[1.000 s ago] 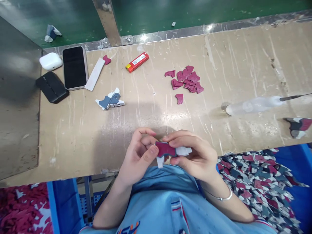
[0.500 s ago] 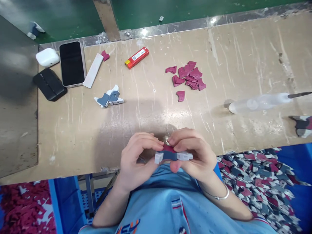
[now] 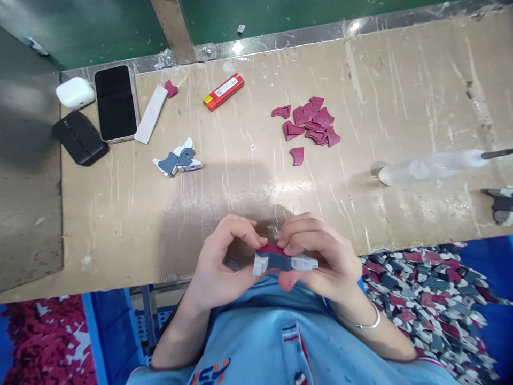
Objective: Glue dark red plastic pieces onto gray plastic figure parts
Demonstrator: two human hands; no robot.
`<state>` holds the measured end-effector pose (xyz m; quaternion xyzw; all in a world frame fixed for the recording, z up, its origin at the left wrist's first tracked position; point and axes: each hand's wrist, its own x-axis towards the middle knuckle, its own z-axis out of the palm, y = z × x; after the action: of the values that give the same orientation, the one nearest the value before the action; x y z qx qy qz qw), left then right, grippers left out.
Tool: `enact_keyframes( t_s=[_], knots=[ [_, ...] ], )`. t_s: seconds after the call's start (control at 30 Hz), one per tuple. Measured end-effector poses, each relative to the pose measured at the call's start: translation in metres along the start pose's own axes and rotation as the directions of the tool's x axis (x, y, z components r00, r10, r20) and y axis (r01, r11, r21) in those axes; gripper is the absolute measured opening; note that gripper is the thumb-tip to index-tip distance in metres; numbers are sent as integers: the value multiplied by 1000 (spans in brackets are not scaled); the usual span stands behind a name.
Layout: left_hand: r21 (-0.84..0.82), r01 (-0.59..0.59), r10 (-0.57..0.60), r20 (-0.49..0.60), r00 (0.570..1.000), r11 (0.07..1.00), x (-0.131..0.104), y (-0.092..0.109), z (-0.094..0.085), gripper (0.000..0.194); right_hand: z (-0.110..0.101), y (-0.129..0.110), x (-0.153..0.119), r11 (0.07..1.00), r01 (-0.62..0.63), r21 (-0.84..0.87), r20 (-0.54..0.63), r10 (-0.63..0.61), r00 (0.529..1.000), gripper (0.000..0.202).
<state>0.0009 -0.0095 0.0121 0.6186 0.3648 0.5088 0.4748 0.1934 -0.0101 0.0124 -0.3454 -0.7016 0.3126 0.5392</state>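
Observation:
A small plastic part [image 3: 279, 261] in grey, dark blue and maroon is held between both hands, just in front of the table's near edge. My left hand [image 3: 224, 262] pinches its left end, thumb below and forefinger on the maroon top. On the other end, my right hand [image 3: 320, 256] grips with its fingers over the top and the thumb underneath. Beyond the hands lies a loose pile of maroon plastic pieces [image 3: 316, 120], with a single maroon piece [image 3: 297, 156] nearer. Left of that are grey and blue plastic parts [image 3: 178, 159].
Along the back left are a phone [image 3: 116, 104], a white earbud case [image 3: 75, 92], a black box [image 3: 80, 138], a white strip [image 3: 151, 115] and a red lighter [image 3: 223, 92]. A translucent bottle [image 3: 433, 166] lies at right. Blue bins [image 3: 114, 337] full of pieces flank my body.
My left fingers have shifted slightly on the part, the forefinger now lifted and more arched. The part stays in both hands; the view has moved a little.

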Motion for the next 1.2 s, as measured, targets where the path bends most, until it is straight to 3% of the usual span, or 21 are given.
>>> enact_keyframes(
  t_s=[0.5, 0.67, 0.9, 1.2],
  knots=[
    [168, -174, 164, 75, 984, 970, 5, 0, 0, 29, 7, 7, -9, 988, -35, 151, -73, 46, 996, 25],
    [158, -170, 156, 99, 983, 973, 6, 2, -2, 26, 9, 8, -15, 974, -98, 206, -82, 116, 990, 51],
    [235, -197, 166, 146, 975, 952, 8, 6, -5, 29, 8, 12, -13, 987, -10, 158, -54, 19, 998, 24],
    [168, -155, 134, 130, 982, 973, 9, 5, -8, 29, 11, 12, -10, 992, -16, 129, -53, 23, 998, 28]
  ],
)
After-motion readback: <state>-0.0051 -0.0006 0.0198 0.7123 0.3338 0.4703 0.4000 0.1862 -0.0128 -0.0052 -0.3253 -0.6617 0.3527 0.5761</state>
